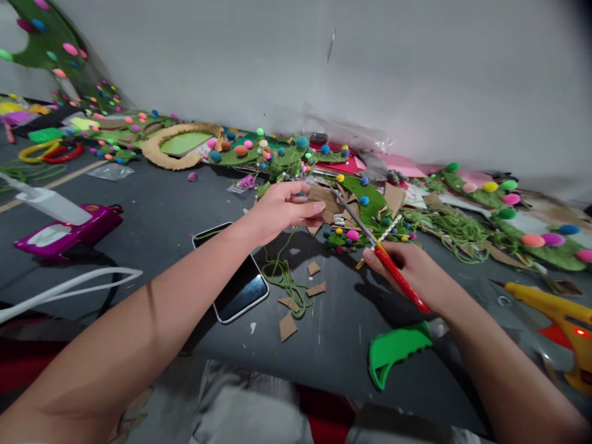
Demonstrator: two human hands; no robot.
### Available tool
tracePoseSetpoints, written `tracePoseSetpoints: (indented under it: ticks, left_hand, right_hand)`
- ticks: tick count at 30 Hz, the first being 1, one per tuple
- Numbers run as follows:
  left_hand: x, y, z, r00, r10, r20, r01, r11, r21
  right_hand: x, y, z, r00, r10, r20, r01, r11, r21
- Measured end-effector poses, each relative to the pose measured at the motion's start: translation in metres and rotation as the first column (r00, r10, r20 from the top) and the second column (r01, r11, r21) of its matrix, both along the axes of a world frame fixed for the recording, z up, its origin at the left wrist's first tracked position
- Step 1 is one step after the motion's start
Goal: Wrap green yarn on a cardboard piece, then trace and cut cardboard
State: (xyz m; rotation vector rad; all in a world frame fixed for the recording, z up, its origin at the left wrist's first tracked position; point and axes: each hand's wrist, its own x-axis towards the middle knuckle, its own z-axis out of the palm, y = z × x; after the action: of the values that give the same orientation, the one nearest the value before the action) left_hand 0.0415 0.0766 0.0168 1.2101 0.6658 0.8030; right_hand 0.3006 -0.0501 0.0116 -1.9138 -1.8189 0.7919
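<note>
My left hand [282, 208] pinches a piece of brown cardboard [327, 201] above the dark floor. My right hand [414, 271] is closed round the red handles of a pair of scissors [370, 237], whose blades reach up to the cardboard's edge. Cut brown scraps [300, 300] lie below on the floor, beside a tangle of green string [284, 277]. A black phone [238, 277] lies face up under my left forearm.
Green felt shapes dotted with coloured pompoms [282, 154] line the wall. A yellow glue gun [555, 311] lies at the right, a purple one [65, 231] at the left, a green plastic piece [393, 351] near my right wrist. A rope-edged ring [178, 148] sits further back.
</note>
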Motion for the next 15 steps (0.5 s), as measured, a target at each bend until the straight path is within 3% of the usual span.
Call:
tracePoseSetpoints:
  ticks: [15]
  left_hand:
    - [0.0032, -0.0038, -0.0001, 1.0, -0.013, -0.003, 0.013, 1.0, 0.003]
  right_hand:
    - [-0.0054, -0.0009, 0.0041, 1.0, 0.0, -0.026, -0.001, 0.999, -0.044]
